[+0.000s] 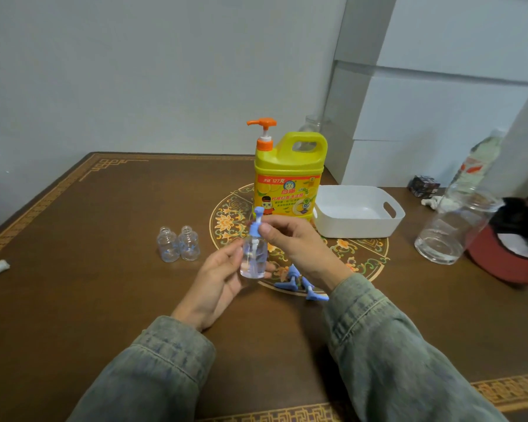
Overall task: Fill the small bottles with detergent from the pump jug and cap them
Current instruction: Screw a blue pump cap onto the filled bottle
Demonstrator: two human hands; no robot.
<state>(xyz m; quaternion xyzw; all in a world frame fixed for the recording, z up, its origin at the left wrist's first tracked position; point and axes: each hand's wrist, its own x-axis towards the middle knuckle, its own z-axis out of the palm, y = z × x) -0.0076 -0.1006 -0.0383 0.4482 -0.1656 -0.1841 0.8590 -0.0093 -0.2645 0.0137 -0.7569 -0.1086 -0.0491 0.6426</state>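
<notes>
Holding a small clear bottle (pixel 253 259) upright above the desk (pixel 104 300), just in front of the yellow pump jug (pixel 288 181); left hand (pixel 217 278) cupping the body from behind and below, fingers wrapped round its lower half; right hand (pixel 296 242) pinching the blue pump cap (pixel 255 228) at the collar, thumb and forefinger closed on it, apparently twisting it home onto the neck. Looks partly filled with clear liquid, though the level is hard to read. Likely light and thin-walled, so squeezing the belly could push detergent up and out; better gripped low and firm but gently, with the turning done at the ribbed collar, not the slender spout, which looks easy to bend or snap. Possibly slick if any detergent has run down the side. Two more empty bottles (pixel 178 244) standing uncapped, touching each other, to the left on the desk; spare blue caps (pixel 302 284) lying loose just beside the right wrist; white basket (pixel 358 213) to the right of the jug, empty as far as can be seen
</notes>
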